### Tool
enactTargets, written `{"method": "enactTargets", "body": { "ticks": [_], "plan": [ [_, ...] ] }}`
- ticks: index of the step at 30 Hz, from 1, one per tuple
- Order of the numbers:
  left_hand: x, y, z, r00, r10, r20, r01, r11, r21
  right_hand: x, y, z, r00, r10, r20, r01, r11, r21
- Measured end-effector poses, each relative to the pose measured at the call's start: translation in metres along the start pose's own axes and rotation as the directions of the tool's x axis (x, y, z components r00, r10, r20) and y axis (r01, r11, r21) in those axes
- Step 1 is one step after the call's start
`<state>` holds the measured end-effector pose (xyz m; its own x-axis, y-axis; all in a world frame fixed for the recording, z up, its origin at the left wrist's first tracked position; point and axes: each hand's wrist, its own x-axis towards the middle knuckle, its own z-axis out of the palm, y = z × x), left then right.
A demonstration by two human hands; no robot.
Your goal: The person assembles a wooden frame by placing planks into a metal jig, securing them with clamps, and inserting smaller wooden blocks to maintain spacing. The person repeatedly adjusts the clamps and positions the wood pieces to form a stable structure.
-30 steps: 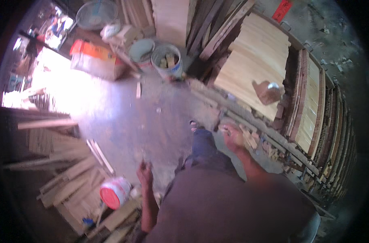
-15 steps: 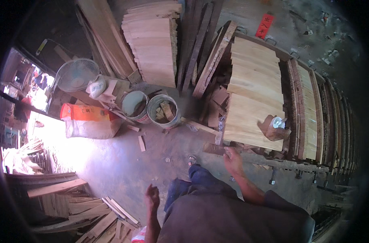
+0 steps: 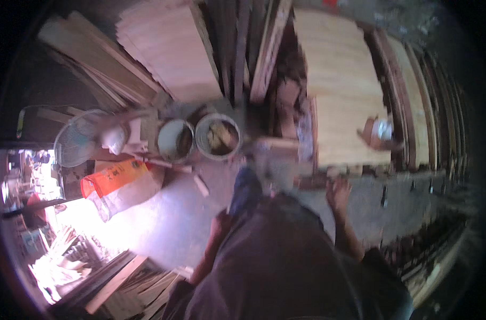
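Note:
My right hand point(image 3: 339, 193) is beside the near end of a bench of pale boards point(image 3: 341, 96). Its fingers are closed on a flat brown piece point(image 3: 310, 183) that juts out to the left; blur hides its exact kind. My left hand point(image 3: 220, 223) hangs low against my blue trouser leg point(image 3: 245, 186), and motion smears its fingers. On the near right part of the boards sits a brown lump with a white cup-like thing point(image 3: 384, 129) on it.
Two buckets stand ahead, one pale inside point(image 3: 173, 137), the other holding wood scraps point(image 3: 221, 136). Farther left are an orange and white sack point(image 3: 120, 184) and a round wire fan guard point(image 3: 75, 141). Stacked boards point(image 3: 163, 45) lean behind. Clamped panels point(image 3: 413, 101) line the right.
My view has turned and shifted, and one leg has stepped forward. The right hand, still with the brown piece, is now at the bench's near edge. The left hand has swung in to my leg.

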<state>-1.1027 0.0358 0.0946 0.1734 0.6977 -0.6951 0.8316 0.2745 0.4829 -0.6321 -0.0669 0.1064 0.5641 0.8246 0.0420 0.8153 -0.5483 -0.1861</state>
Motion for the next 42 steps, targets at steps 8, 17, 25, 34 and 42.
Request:
{"method": "enactTargets", "body": {
  "ticks": [8, 17, 25, 34, 42],
  "plan": [
    [0.161, -0.062, -0.14, 0.958, 0.139, -0.249, -0.199, 0.952, -0.233, -0.004, -0.042, -0.037, 0.999, -0.027, 0.039, 0.018, 0.977, 0.211],
    [0.211, 0.061, -0.167, 0.928, 0.325, -0.184, -0.367, 0.884, -0.289, -0.004, -0.061, -0.03, 0.99, 0.137, -0.017, -0.123, 0.931, 0.344],
    [0.287, 0.052, -0.093, 0.881, 0.377, 0.286, -0.177, 0.823, -0.54, 0.023, -0.078, -0.027, 0.975, 0.179, -0.132, -0.121, 0.923, 0.364],
    [0.446, 0.373, -0.155, 0.933, 0.36, 0.019, -0.339, 0.894, -0.294, 0.048, -0.083, -0.005, 0.904, 0.414, 0.105, -0.427, 0.884, 0.193],
    [0.645, 0.653, -0.25, 0.551, 0.671, -0.496, -0.654, 0.717, 0.243, 0.055, -0.103, 0.008, 0.657, 0.725, 0.209, -0.753, 0.646, 0.125]
  ]
}}
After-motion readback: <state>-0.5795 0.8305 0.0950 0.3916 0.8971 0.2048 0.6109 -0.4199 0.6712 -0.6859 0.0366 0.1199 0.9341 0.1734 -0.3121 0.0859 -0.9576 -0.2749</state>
